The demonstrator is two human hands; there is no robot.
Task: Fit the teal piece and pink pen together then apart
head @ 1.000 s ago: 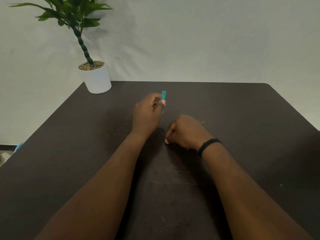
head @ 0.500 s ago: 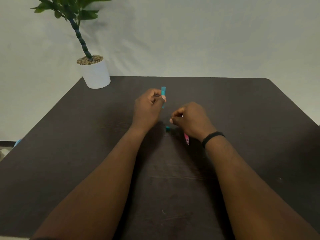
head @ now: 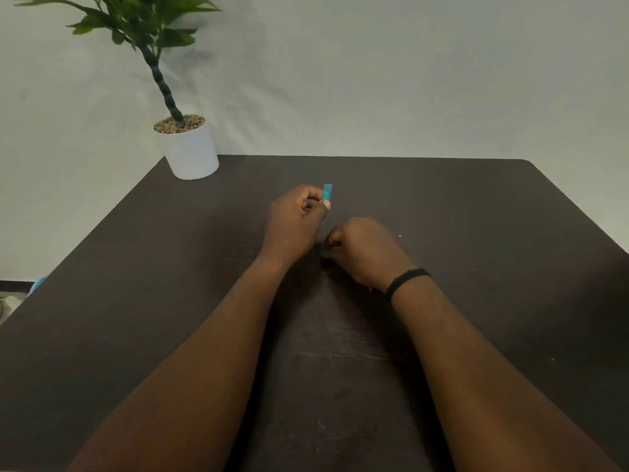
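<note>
Dark table (head: 476, 233), left hand (head: 294, 221) pinching teal strip (head: 327, 192)

Dark brown wooden desk (head: 476, 233) stands against a plain pale grey wall (head: 374, 80). White potted plant (head: 192, 151) occupies the desk's far left corner. Lighting: soft, even.

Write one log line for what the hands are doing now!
left hand: pinches teal strip upright | right hand: curled on table, touching small dark piece
</note>
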